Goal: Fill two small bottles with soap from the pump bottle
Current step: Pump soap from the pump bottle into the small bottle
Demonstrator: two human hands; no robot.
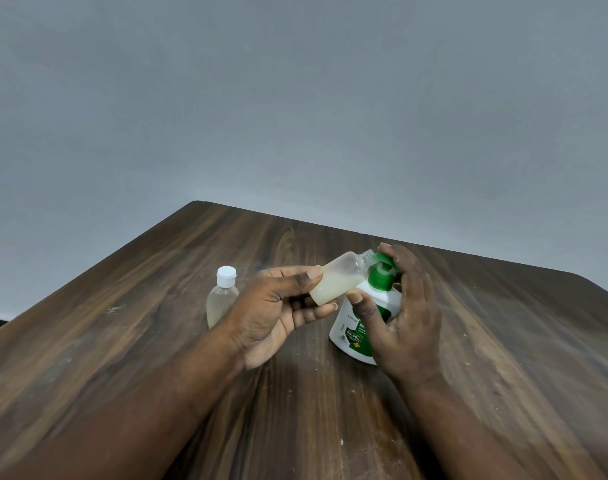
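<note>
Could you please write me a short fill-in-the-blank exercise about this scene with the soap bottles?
1. The left hand holds the uncapped bottle at the ____ pump head.
2. The right hand grips the pump bottle, whose body is ____.
3. The capped bottle stands on the table, ____ of both hands.
Missing: green; white; left.

You hold the uncapped small bottle in your left hand, tilted, its threaded neck at the nozzle of the pump bottle; milky soap fills its lower half. The pump bottle, white with green label and pump head, stands toward the far edge of the table, your right hand wrapped round it. The capped small bottle, clear with a white lid, stands upright nearer the left edge.
</note>
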